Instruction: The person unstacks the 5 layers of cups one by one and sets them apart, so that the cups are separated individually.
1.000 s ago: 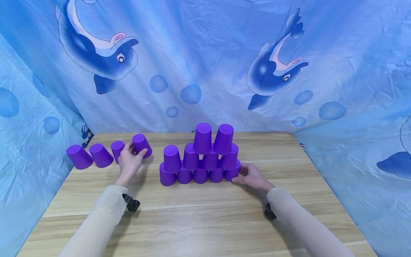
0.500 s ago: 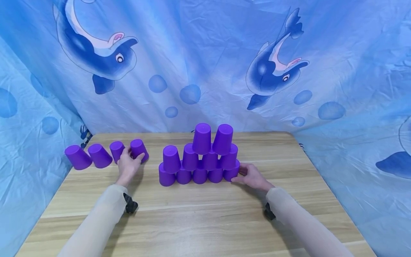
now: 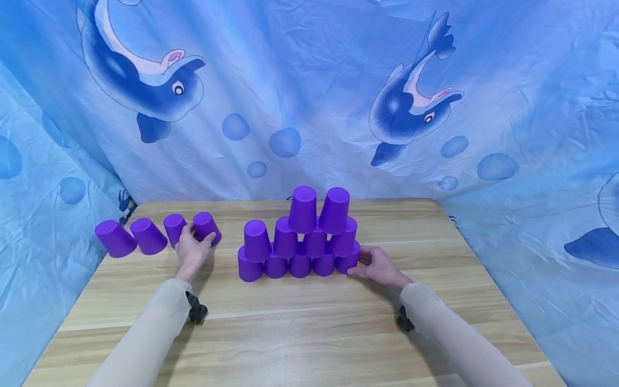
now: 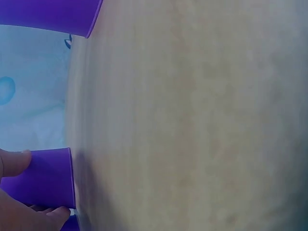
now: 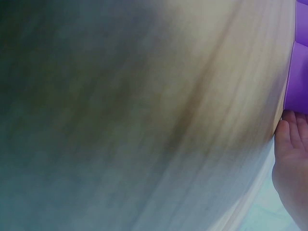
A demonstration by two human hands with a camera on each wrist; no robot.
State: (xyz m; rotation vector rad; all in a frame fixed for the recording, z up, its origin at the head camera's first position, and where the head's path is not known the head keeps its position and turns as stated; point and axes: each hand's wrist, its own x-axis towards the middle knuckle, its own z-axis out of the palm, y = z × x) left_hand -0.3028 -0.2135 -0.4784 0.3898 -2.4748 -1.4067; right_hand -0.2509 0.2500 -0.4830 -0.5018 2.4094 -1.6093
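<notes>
My left hand holds an upside-down purple cup between thumb and fingers, at the right end of a loose row. In the left wrist view this cup shows its rim at the tabletop. Left of it stand more upturned cups, among them a near one, partly hidden by my fingers. My right hand touches the right end cup of the pyramid's bottom row, fingers fairly straight. In the right wrist view the fingertips meet that cup.
Several upturned cups form the pyramid's bottom row, with several more in the middle row. Two cups stand on top, right of centre. The wooden table meets a blue dolphin curtain behind.
The cup in my left hand has come down and slightly left, to the end of the loose row. My right hand and the pyramid have stayed put.
</notes>
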